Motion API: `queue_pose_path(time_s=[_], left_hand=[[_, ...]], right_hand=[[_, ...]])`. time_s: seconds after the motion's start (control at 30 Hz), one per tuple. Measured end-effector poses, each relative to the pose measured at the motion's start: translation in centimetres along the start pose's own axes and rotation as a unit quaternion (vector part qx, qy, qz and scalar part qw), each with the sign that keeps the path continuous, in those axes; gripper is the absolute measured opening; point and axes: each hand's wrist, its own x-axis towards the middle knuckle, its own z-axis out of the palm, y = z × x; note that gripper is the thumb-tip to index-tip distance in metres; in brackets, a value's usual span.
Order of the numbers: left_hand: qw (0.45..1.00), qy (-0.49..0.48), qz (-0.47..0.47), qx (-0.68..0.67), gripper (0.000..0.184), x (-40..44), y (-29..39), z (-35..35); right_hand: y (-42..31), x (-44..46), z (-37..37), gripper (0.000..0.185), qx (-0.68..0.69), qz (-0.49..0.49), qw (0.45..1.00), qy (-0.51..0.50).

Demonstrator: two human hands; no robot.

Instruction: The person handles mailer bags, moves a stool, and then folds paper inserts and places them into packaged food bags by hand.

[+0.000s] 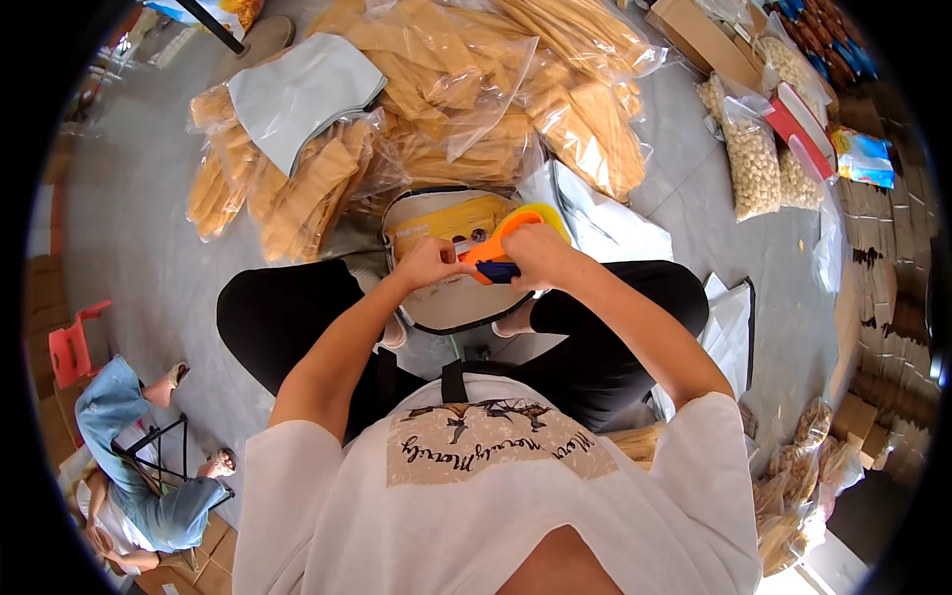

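Orange object [491, 249] gripped in the curled right hand [541, 256]; left hand [428, 263] nearly closed, pinching its end

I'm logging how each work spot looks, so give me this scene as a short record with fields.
Right hand: gripping an orange-and-yellow object
Left hand: at that object's left end; exact grip unclear
Below the hands: a pale, dark-rimmed object, stool or tub unclear
Ahead: clear bags of tan strips, with a grey sheet lying on some
Far right: a clear bag of pale pieces
Lower left: a seated person in jeans
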Motion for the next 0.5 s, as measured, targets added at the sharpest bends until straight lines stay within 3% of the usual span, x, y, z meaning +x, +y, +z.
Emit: queue_pose_path(time_s=[0.03,0.1,0.13,0.2,0.23,0.3,0.33,0.4,0.43,0.5], left_hand=[[1.000,-0.002,-0.001,-0.003,0.048,0.7,-1.1,0.7],[0.940,0.087,-0.154,-0.290,0.047,1.5,-3.3,2.2],[0.941,0.083,-0.156,-0.289,0.047,1.5,-4.7,2.6],[0.954,0.244,-0.165,-0.061,0.060,1.6,-7.1,2.6],[0.955,0.239,-0.163,-0.063,0.060,1.6,-7.0,2.3],[0.926,0.191,-0.301,0.121,0.082,1.6,-6.3,1.9],[0.934,0.166,-0.304,0.089,0.098,2.4,-9.9,3.6],[0.933,0.150,-0.305,0.120,0.096,3.0,-11.7,4.7],[0.929,0.136,-0.309,0.155,0.095,3.1,-11.9,5.1],[0.922,0.142,-0.289,0.217,0.086,2.7,-8.6,4.6]], right_hand=[[0.5,-0.5,-0.3,0.033,0.001,0.001,1.000,-0.003],[1.3,-1.7,-0.6,0.037,0.012,0.000,1.000,-0.002],[1.9,-2.2,-1.0,0.041,0.024,-0.007,1.000,0.004],[3.1,-3.8,-3.2,0.042,0.041,0.011,0.999,0.006],[3.8,-4.8,-4.5,0.044,0.053,0.026,0.998,0.008],[6.7,-7.4,-5.9,0.039,0.088,0.042,0.993,0.064],[8.1,-8.5,-6.8,0.040,0.112,0.099,0.988,0.041],[11.7,-10.7,-7.0,0.042,0.135,0.160,0.978,0.019],[14.2,-11.9,-5.8,0.043,0.164,0.191,0.966,0.053],[17.9,-13.9,-1.9,0.044,0.192,0.224,0.952,0.086]])
